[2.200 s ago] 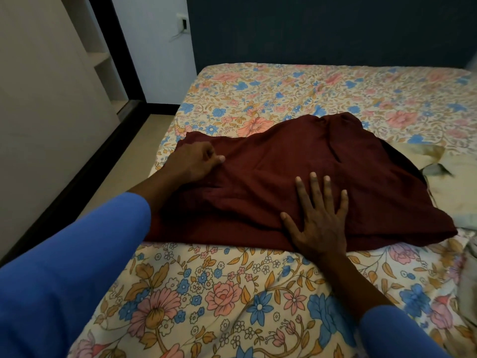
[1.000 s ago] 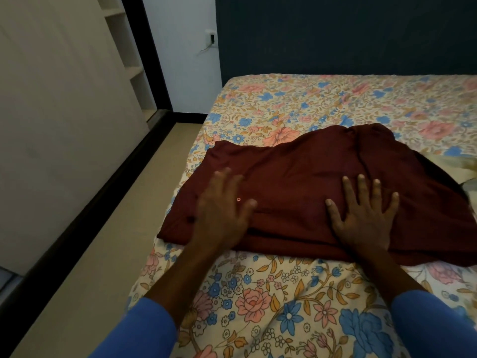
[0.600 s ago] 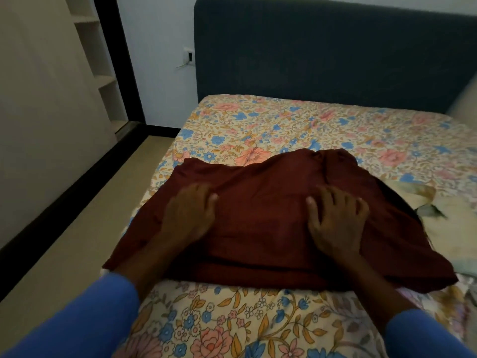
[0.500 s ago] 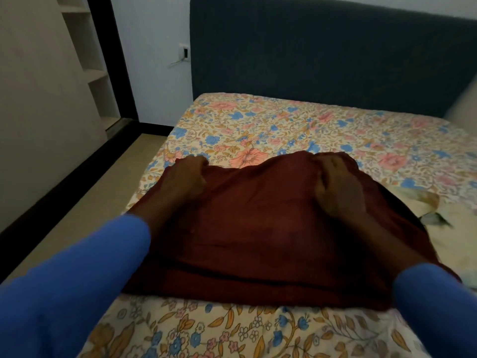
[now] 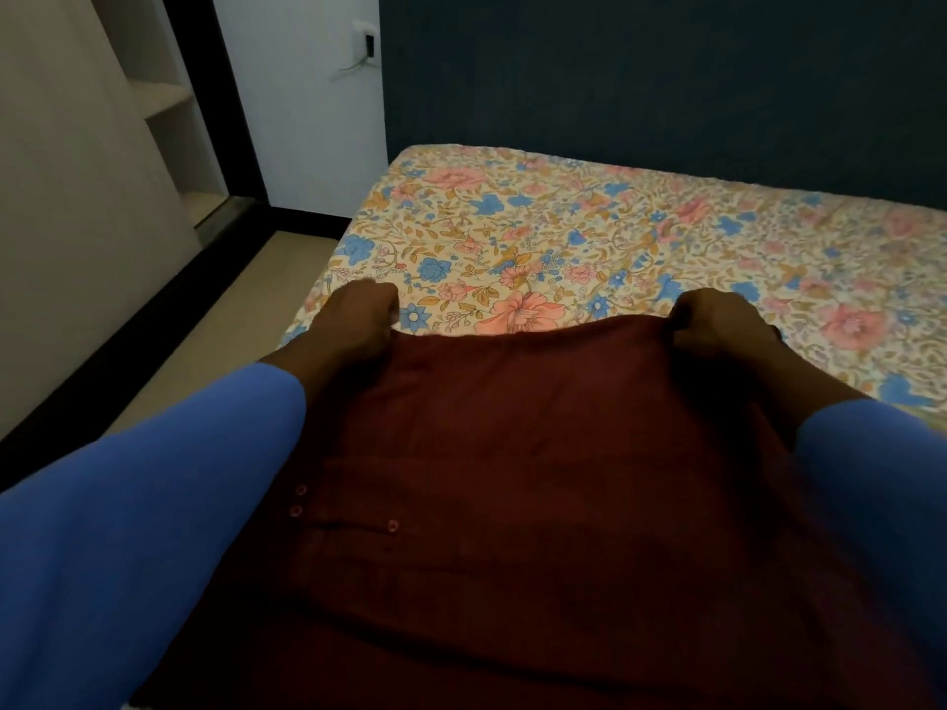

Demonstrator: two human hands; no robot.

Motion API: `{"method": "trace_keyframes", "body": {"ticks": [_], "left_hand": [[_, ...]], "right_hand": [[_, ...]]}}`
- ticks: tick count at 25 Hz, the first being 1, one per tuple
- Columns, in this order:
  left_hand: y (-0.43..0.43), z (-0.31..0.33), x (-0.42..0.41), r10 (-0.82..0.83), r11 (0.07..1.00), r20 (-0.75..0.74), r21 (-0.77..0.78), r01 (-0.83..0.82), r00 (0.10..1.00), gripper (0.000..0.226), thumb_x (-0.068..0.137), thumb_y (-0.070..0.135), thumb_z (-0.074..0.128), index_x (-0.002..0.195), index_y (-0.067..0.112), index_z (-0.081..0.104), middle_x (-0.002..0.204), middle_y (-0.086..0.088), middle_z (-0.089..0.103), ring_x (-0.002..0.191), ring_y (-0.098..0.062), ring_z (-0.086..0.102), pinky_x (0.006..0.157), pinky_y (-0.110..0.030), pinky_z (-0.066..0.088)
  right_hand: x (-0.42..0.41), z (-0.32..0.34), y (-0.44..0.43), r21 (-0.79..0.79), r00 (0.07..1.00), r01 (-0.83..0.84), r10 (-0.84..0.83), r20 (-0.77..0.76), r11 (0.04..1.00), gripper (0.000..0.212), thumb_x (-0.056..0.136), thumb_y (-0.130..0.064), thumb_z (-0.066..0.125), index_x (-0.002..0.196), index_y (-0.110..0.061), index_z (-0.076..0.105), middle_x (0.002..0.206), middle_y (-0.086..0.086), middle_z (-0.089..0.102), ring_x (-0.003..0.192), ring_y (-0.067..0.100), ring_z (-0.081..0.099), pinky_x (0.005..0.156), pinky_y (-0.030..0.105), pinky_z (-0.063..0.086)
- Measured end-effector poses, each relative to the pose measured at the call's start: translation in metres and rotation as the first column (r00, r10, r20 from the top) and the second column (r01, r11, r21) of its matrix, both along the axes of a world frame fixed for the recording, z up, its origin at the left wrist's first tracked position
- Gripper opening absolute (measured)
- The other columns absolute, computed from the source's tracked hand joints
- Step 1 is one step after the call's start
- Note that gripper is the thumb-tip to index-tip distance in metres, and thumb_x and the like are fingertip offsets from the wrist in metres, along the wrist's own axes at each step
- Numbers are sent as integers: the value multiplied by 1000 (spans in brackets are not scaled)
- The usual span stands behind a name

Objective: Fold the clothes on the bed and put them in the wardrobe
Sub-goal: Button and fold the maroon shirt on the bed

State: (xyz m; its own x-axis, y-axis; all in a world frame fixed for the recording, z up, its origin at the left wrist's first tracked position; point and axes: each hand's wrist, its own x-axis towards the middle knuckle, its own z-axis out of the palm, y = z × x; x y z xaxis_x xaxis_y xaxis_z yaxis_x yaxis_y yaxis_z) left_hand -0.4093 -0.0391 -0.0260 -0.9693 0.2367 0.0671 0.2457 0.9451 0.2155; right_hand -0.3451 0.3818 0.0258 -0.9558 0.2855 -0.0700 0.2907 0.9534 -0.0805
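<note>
Mid-fold: left hand and right hand each grip the maroon garment's far edge at centre frame; wardrobe step remains.

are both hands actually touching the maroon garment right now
Touching. The head view shows the left hand and right hand each with fingers curled over the far edge of the maroon garment, gripping it.

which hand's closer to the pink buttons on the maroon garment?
Left. The left hand grips the far edge of the maroon garment, just beyond the pink buttons and on their side. The right hand grips the same edge, across the garment's width.
</note>
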Motion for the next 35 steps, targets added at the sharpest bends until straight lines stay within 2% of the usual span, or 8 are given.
{"method": "trace_keyframes", "body": {"ticks": [5, 9, 13, 19, 23, 27, 31, 35], "left_hand": [[-8, 2, 13, -124, 992, 147, 30, 121, 981, 27, 91, 17, 66, 116, 23, 70, 120, -5, 69, 108, -23, 63, 89, -34, 51], [-14, 28, 56, 16, 994, -239, 106, 10, 971, 22, 96, 20, 65, 118, 17, 70, 115, -14, 61, 100, -32, 60, 84, -42, 51], [-41, 30, 169, 26, 980, -437, 191, 64, 899, 28, 92, 21, 69, 120, 20, 70, 110, -9, 58, 76, -29, 61, 61, -39, 54], [-58, -17, 279, 25, 999, -151, -30, -29, 988, 28, 83, 34, 64, 108, 28, 76, 99, 3, 63, 70, -22, 65, 55, -27, 39], [-53, -4, 276, 71, 996, -301, -36, -86, 951, 49, 88, 59, 42, 104, 24, 73, 102, -1, 66, 92, -26, 64, 81, -43, 45], [-41, 1, 233, -111, 989, -135, -114, 96, 985, 69, 96, 72, 25, 144, 30, 53, 153, 1, 49, 140, -23, 43, 113, -53, 29], [-52, 18, 158, 405, 911, 76, 51, -409, 911, 64, 95, 68, 44, 137, 22, 57, 139, -10, 57, 126, -34, 53, 105, -53, 38], [-56, 28, 121, 422, 855, 419, 110, -506, 804, 59, 86, 51, 69, 126, 12, 49, 118, -9, 59, 110, -30, 60, 99, -42, 51]], "right_hand": [[8, 9, -8, -87, 1000, -13, 13, -3, 996, 33, 88, -7, 67, 118, -18, 73, 118, 13, 72, 92, 27, 65, 75, 35, 52], [66, 39, -33, -179, 875, 31, -113, -471, 983, 24, 85, -3, 65, 105, -10, 76, 108, 15, 73, 100, 32, 67, 87, 41, 55], [174, 44, -56, -110, 709, 29, -98, -699, 994, 16, 86, -8, 65, 99, -13, 72, 101, 14, 64, 93, 32, 61, 79, 41, 47], [322, -46, -80, -116, 796, 149, -189, -575, 982, 17, 90, -15, 71, 107, -19, 70, 103, 6, 67, 82, 31, 66, 69, 39, 52], [343, -76, -96, -230, 862, 207, -288, -416, 951, 34, 95, -31, 62, 126, -21, 63, 113, 7, 69, 100, 30, 65, 78, 43, 54], [329, -69, -108, -39, 855, 38, -53, -517, 999, 47, 97, -26, 60, 141, -13, 56, 138, 16, 54, 124, 37, 50, 87, 54, 53], [312, -76, -142, 171, 801, -183, 247, -545, 968, 61, 93, -39, 56, 150, -14, 52, 160, 15, 41, 152, 37, 30, 113, 60, 31], [297, -95, -160, 153, 795, -399, 424, -434, 904, 74, 98, -61, 41, 163, -27, 27, 172, 5, 15, 159, 31, 8, 123, 62, 17]]}}
